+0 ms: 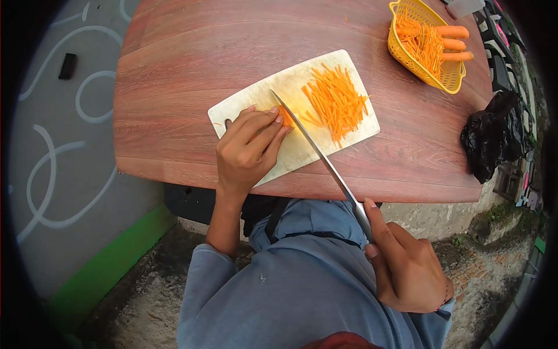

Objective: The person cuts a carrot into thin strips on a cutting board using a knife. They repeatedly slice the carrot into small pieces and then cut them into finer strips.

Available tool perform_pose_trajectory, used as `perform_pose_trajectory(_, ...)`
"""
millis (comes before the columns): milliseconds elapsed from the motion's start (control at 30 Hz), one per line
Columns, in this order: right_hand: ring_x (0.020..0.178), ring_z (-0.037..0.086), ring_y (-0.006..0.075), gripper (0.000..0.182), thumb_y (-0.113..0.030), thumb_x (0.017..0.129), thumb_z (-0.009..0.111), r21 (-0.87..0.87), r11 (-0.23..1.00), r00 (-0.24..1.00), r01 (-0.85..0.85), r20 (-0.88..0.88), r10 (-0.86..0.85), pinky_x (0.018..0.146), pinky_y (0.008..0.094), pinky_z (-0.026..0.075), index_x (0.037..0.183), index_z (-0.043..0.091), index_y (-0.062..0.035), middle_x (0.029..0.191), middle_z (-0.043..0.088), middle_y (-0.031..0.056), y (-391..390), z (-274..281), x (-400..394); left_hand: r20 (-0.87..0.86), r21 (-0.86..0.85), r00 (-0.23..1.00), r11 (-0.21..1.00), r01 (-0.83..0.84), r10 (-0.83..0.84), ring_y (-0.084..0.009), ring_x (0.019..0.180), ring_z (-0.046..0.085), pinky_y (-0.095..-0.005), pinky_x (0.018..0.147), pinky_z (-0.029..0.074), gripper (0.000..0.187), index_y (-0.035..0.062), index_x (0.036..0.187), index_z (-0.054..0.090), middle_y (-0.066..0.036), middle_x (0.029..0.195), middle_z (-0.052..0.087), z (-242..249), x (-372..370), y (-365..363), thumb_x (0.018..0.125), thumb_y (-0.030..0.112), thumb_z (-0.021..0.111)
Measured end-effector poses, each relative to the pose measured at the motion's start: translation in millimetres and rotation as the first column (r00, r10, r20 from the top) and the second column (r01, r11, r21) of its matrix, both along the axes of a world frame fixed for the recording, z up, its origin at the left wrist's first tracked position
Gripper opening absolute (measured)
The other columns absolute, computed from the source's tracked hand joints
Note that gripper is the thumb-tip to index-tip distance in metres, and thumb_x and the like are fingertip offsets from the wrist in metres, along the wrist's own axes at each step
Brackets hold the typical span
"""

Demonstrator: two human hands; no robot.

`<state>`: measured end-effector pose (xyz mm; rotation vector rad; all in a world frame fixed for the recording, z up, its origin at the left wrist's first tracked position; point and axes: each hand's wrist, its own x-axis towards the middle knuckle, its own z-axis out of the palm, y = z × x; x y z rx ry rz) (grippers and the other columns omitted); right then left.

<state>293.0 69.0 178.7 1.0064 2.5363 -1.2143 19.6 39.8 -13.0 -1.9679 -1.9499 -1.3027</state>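
Note:
A white cutting board (302,158) lies tilted on the wooden table. My left hand (249,145) presses a small orange piece of carrot (286,118) onto the board with its fingertips bent together. In my right hand (407,262) is the handle of a long knife (325,161); its blade reaches across the board, with the tip beyond my left fingertips and the edge beside the carrot piece. Thin carrot strips (337,102) form a loose pile on the right part of the board, to the right of the blade.
A yellow basket (401,53) with carrot strips (422,43) and whole carrots (453,44) stands at the table's back right. A black plastic bag (494,136) rests at the right edge. The wooden table's (174,87) front edge runs close to my body.

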Motion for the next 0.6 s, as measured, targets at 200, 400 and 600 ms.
perform_pose_trajectory(200, 0.056, 0.060, 0.0302, 0.071, -0.006, 0.094, 0.070, 0.009, 0.999, 0.998, -0.041, 0.055, 0.040, 0.052, 0.0410, 0.055, 0.157, 0.042, 0.0108, 0.083, 0.057, 0.0150, 6.2, 10.4, -5.0, 0.012, -0.002, 1.000, 1.000, -0.001, 0.001, -0.0253, 0.096, 0.078, -0.0439, 0.097, 0.062, 0.020, 0.0014, 0.096, 0.083, -0.010, 0.101, 0.081, 0.3, -0.1, -0.7, 0.078, 0.003, 0.091)
perform_pose_trajectory(400, 0.056, 0.059, 0.0286, 0.071, -0.007, 0.094, 0.070, 0.080, 0.996, 0.999, -0.042, -0.009, 0.043, 0.050, 0.0392, 0.055, 0.156, 0.042, 0.0118, 0.085, 0.057, 0.0160, -7.3, -8.0, -4.6, 0.037, -0.020, 0.999, 1.000, 0.012, -0.012, -0.0254, 0.098, 0.079, -0.0440, 0.098, 0.061, 0.019, 0.0017, 0.097, 0.083, -0.010, 0.102, 0.081, 1.6, -1.0, -0.5, 0.079, 0.002, 0.090)
perform_pose_trajectory(600, 0.057, 0.060, 0.0274, 0.072, -0.009, 0.096, 0.069, 0.058, 0.998, 1.000, 0.002, -0.025, -0.001, 0.050, 0.0391, 0.055, 0.157, 0.040, 0.0120, 0.085, 0.056, 0.0156, -39.8, -80.2, 2.5, 0.059, -0.043, 0.998, 0.998, 0.037, -0.035, -0.0287, 0.099, 0.078, -0.0450, 0.097, 0.061, 0.021, 0.0011, 0.098, 0.083, -0.012, 0.105, 0.081, 2.3, -3.5, -0.8, 0.078, -0.001, 0.089)
